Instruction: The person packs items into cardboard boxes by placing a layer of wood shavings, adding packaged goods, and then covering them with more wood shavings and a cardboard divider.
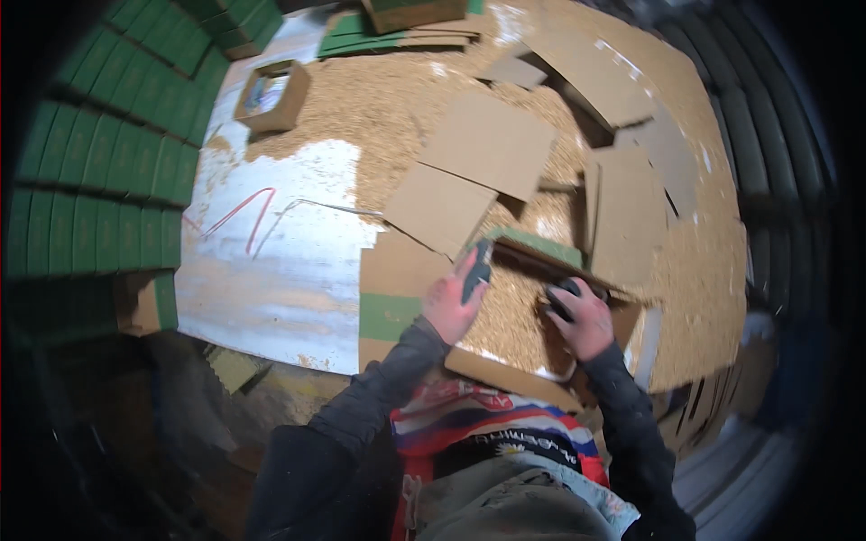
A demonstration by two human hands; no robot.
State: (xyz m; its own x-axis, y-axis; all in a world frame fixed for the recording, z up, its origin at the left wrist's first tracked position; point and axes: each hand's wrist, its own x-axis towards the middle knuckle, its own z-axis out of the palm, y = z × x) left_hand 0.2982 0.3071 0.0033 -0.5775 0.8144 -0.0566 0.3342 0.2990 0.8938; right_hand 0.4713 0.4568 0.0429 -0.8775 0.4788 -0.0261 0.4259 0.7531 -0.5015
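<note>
Close in front of my body lies an open cardboard box (505, 372) with pale wood shavings (505, 316) inside. At its left side my left hand (453, 305) is closed around a dark grey, elongated object (476, 275) whose kind I cannot make out. My right hand (585, 320) reaches over the right part of the box, fingers curled around a rounded black object (564, 299). Its kind is not clear either. A green strip of cardboard (541, 245) runs along the far edge of the box.
Flattened cardboard pieces (492, 144) lie beyond the box on the shavings-covered table, with more folded cardboard (629, 216) at right. A small open carton (272, 95) stands far left. Green boxes (108, 153) are stacked along the left. A red strap (262, 216) lies on the white tabletop.
</note>
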